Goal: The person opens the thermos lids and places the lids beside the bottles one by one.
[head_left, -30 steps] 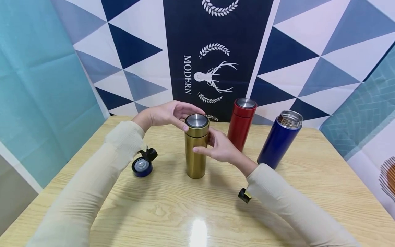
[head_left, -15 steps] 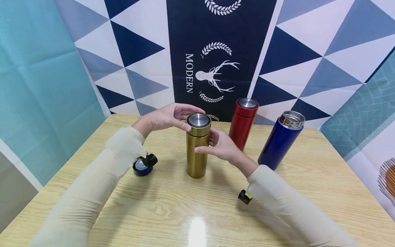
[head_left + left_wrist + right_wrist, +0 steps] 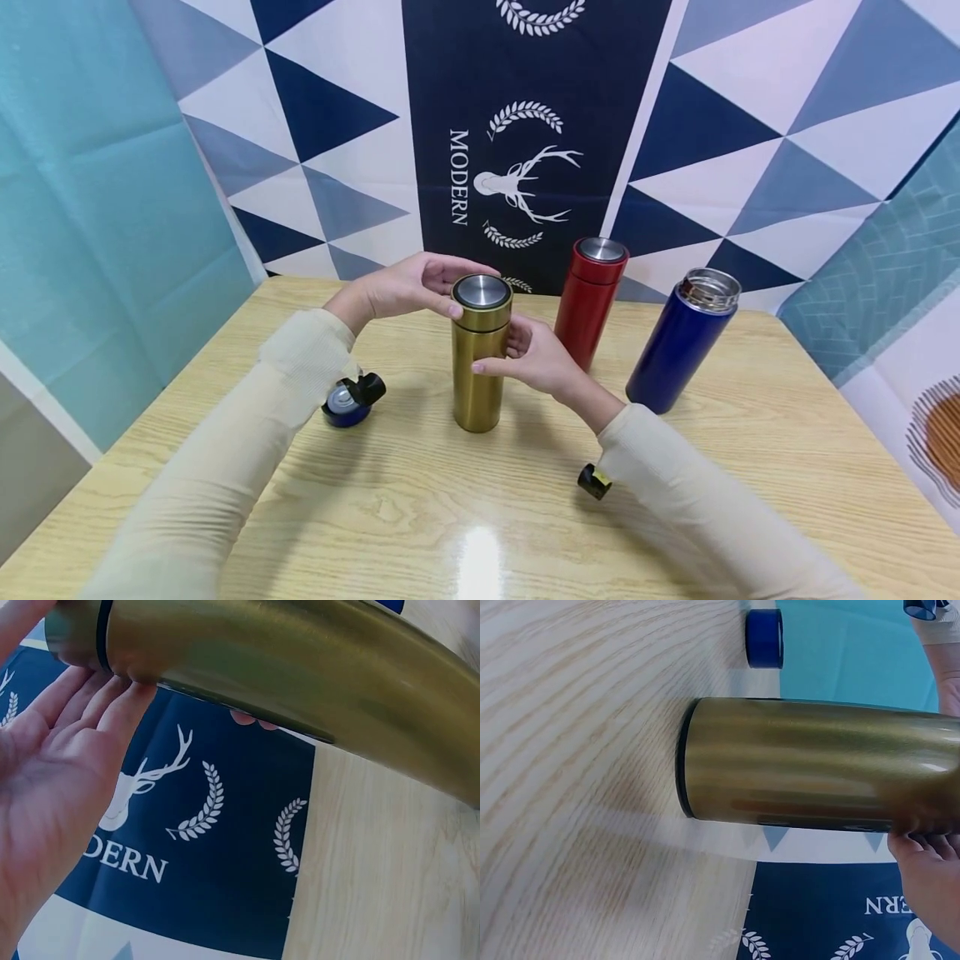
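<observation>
A gold thermos flask stands upright in the middle of the wooden table, its silver-topped lid on. My left hand grips that lid from the left, thumb at the near side and fingers behind. In the left wrist view the fingers of this hand reach around the lid and the seam below it. Lower down, my right hand holds the flask's body from the right, with the thumb across the front. The right wrist view shows the gold body with its dark base at the table.
Behind on the right stands a red thermos flask with its lid on. Further right is a blue flask without a lid, its steel mouth showing. A blue lid lies upturned at the left, partly covered by the left wrist's camera.
Both hands keep their places on the gold flask, which stays where it stood. The left wrist has dipped slightly, so its camera overlaps more of the blue lid; the head view shifts a little.
</observation>
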`<state>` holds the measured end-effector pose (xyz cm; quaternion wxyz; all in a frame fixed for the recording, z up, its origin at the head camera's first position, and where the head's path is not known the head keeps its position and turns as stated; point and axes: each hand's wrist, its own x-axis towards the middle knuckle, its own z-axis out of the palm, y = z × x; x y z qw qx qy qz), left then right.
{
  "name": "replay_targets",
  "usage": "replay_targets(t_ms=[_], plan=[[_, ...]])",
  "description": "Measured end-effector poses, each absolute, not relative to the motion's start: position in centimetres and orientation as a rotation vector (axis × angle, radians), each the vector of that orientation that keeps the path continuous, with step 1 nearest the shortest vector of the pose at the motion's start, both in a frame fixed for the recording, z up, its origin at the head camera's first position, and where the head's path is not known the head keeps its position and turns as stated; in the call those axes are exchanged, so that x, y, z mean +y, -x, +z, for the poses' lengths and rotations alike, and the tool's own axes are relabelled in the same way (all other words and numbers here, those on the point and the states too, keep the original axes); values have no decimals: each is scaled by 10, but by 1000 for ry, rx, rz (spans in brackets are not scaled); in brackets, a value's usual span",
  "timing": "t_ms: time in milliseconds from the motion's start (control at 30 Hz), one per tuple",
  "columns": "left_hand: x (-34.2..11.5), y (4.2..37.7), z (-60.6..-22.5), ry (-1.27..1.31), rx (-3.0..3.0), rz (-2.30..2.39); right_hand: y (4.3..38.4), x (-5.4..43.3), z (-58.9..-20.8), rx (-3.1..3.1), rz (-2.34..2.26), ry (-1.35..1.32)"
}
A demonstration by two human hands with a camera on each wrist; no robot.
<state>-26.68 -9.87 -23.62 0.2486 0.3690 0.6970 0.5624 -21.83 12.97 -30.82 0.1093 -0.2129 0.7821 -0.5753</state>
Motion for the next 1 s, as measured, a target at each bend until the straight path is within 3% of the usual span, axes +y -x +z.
replay_targets(t_ms=[1000], plan=[[-97,261,-241,-949,1977,1516,216,133,-306,2312,-1589,654]])
